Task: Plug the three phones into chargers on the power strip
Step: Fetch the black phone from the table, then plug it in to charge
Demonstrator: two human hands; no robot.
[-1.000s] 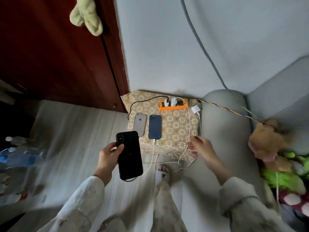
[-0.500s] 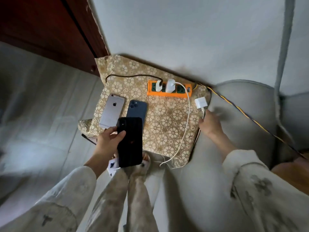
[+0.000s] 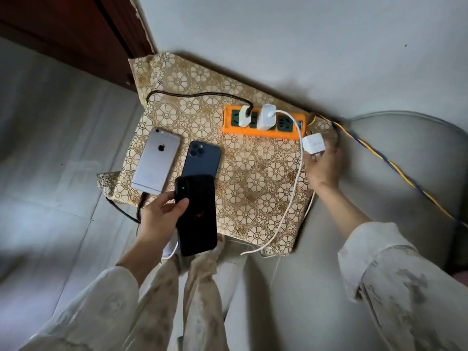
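Note:
An orange power strip point(image 3: 263, 133) lies at the far side of a flower-patterned table point(image 3: 253, 178). Two white chargers are plugged into it: one point(image 3: 244, 115) with a dark cable, one point(image 3: 266, 117) with a white cable. A silver phone point(image 3: 156, 160) and a dark blue phone point(image 3: 201, 159) lie face down on the table. My left hand point(image 3: 162, 219) grips a black phone point(image 3: 197, 214) above the table's near edge, a white cable hanging from its bottom. My right hand point(image 3: 323, 165) holds a third white charger point(image 3: 313, 144) just right of the strip.
A grey sofa arm point(image 3: 395, 158) stands right of the table, with a yellow-and-blue cord point(image 3: 395, 171) running across it from the strip. A dark wooden door point(image 3: 76, 34) is at the upper left. A pale wall rises behind the table. My legs are below.
My right hand has risen from the white cable at the table's near edge to the strip's right end and picked up the third charger. The view has moved closer over the table.

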